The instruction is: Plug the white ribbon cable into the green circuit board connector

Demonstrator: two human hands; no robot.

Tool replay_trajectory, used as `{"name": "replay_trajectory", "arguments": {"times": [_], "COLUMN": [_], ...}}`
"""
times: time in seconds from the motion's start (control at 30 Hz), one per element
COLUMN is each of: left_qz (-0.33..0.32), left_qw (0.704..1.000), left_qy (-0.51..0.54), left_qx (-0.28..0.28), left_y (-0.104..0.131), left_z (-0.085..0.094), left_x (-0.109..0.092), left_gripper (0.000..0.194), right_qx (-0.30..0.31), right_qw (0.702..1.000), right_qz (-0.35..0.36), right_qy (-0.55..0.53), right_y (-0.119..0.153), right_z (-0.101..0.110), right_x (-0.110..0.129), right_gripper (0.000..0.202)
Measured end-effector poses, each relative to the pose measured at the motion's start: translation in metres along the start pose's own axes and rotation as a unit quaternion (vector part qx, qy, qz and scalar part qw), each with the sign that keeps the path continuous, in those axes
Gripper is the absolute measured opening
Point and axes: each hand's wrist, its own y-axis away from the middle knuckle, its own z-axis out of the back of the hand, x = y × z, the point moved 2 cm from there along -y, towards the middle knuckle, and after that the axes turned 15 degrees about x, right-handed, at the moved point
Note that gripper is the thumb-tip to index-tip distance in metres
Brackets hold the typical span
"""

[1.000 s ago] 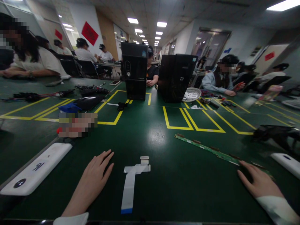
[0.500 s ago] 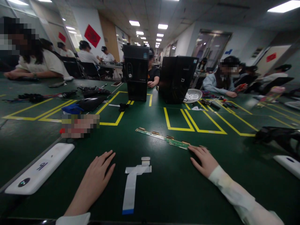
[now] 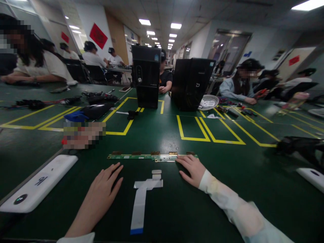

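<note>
A long, narrow green circuit board with copper-coloured tabs along its far edge lies crosswise before me. My right hand rests fingertips on its right part, fingers stretched out and thumb apart on the table. Part of the board's right end is behind those fingers. My left hand lies flat with fingers extended, holding nothing, just below the board's left end. Between both hands sits a white flat ribbon cable with a blue end strip, a crosspiece and a connector at the top.
Two black computer towers stand at the back of the green table, marked with yellow tape. A white device lies at left, another at right. Cables, tools and a white basket are farther off. Several people sit around.
The circuit board has moved left and nearer and turned from slanted to level, with my right hand moving left along with it. My left hand and the ribbon cable have hardly moved.
</note>
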Motion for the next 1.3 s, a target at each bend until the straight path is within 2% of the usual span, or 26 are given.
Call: {"name": "replay_trajectory", "arguments": {"times": [0.33, 0.43, 0.67, 0.77, 0.93, 1.0, 1.3], "left_qz": [-0.004, 0.003, 0.006, -0.042, -0.155, -0.178, -0.237], "left_qw": [1.000, 1.000, 0.999, 0.996, 0.981, 0.977, 0.964], "left_qy": [-0.017, -0.012, 0.038, 0.063, 0.075, 0.071, 0.020], "left_qx": [0.007, 0.011, 0.018, 0.040, 0.085, 0.097, 0.119], "left_y": [0.000, 0.000, 0.000, 0.002, 0.000, -0.003, -0.015], "left_z": [-0.001, 0.002, -0.003, 0.000, 0.018, 0.020, 0.016], "left_x": [0.003, 0.001, -0.004, -0.025, -0.082, -0.099, -0.136], "left_gripper": [0.056, 0.055, 0.054, 0.051, 0.046, 0.044, 0.050], "right_qx": [0.037, 0.042, 0.000, -0.002, -0.004, -0.008, 0.000], "right_qw": [0.998, 0.998, 1.000, 1.000, 0.999, 0.999, 0.999], "right_qz": [-0.013, -0.010, 0.013, 0.024, 0.038, 0.039, 0.035], "right_qy": [0.058, 0.053, 0.006, -0.009, -0.021, -0.020, -0.026], "right_y": [-0.008, -0.007, -0.002, -0.002, -0.002, -0.002, -0.002], "right_z": [-0.004, -0.003, -0.016, -0.019, -0.021, -0.021, -0.020], "right_x": [0.020, 0.019, 0.006, 0.002, 0.001, 0.001, 0.001], "right_gripper": [0.045, 0.045, 0.043, 0.044, 0.045, 0.044, 0.045]}}
